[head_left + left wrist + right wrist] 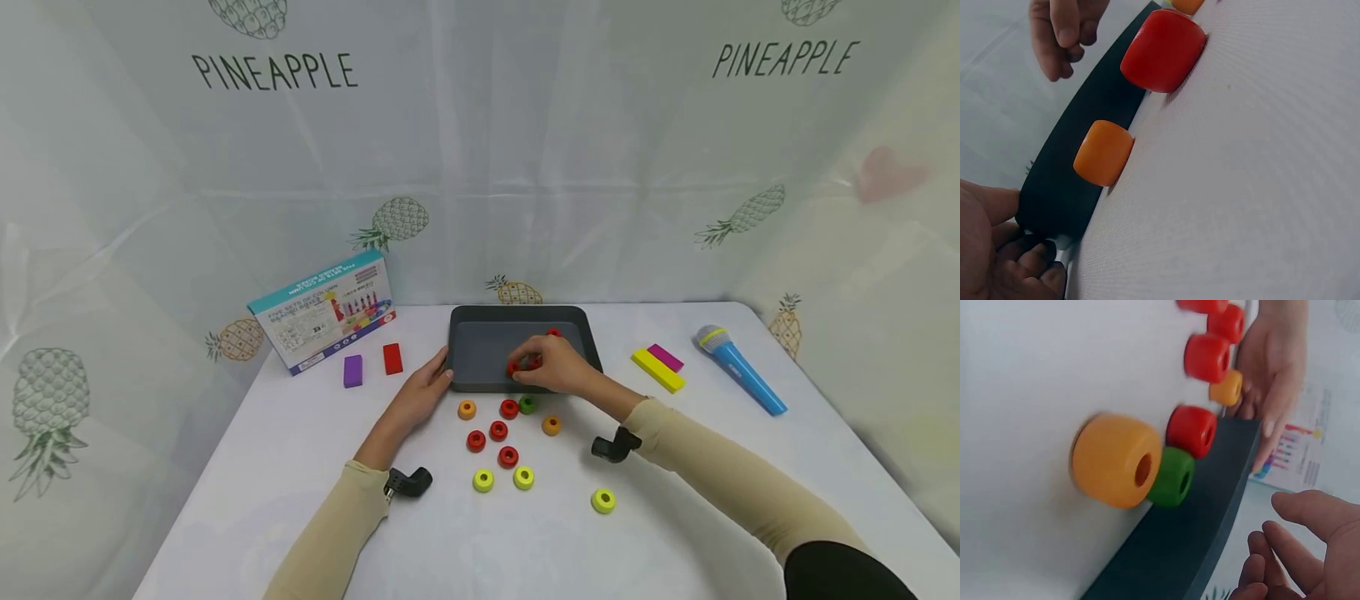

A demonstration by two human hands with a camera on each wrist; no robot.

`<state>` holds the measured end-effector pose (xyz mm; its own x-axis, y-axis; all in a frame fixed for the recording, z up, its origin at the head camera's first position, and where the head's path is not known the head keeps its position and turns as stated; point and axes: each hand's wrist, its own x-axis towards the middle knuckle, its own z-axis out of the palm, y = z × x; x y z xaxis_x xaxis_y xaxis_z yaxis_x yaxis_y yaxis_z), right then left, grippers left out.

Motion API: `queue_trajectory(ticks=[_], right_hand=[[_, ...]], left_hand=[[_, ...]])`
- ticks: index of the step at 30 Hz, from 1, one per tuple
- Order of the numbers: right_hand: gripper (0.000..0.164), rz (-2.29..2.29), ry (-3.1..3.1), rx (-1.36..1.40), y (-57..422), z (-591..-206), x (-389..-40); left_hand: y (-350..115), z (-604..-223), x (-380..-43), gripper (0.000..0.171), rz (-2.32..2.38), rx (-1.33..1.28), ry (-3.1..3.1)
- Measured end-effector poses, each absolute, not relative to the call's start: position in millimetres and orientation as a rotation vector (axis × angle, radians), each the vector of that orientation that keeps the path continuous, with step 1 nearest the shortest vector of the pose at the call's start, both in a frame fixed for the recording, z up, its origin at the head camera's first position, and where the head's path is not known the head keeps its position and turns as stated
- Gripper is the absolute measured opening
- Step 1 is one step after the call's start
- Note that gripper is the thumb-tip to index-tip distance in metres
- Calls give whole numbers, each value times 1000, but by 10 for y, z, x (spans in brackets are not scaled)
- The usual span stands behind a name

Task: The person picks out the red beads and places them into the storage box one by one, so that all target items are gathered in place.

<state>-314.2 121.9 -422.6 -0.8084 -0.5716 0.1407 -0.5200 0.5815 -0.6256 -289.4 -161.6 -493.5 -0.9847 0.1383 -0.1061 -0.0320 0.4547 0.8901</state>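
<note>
A pale curtain (pixel 480 150) printed with pineapples fills the upper frame; a white table (pixel 420 550) spreads across the lower part. At centre sits a dark grey rectangular tray (pixel 480 337), shallow with rounded corners, its long axis running left to right. Left of it a printed box (pixel 330 312) slants up rightward. The left hand (pixel 416 396) lies against the tray's left end; whether it grips or only steadies it, I cannot tell. The right hand (pixel 555 367) is above the tray, released, thumb and fingers apart, beside red beads (pixel 513 367) inside. At right, a blue microphone (pixel 742 368) points its head upper left. Purple (pixel 352 371) and red blocks (pixel 392 358) lie at left. Smallest, ten squat, glossy beads (pixel 508 457), red, orange, yellow and green, sit below the tray, holes facing up.
</note>
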Motion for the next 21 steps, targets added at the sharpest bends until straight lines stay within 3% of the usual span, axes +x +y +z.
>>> queue_trajectory(ticks=[13, 21], right_hand=[[29, -1089, 2658, -964, 1206, -4171, -2874], [27, -1088, 2639, -1054, 1212, -4338, -2645]], left_hand=[[-1640, -4946, -2884, 60, 1573, 104, 2526], [-1629, -4929, -2896, 59, 1564, 113, 2534]])
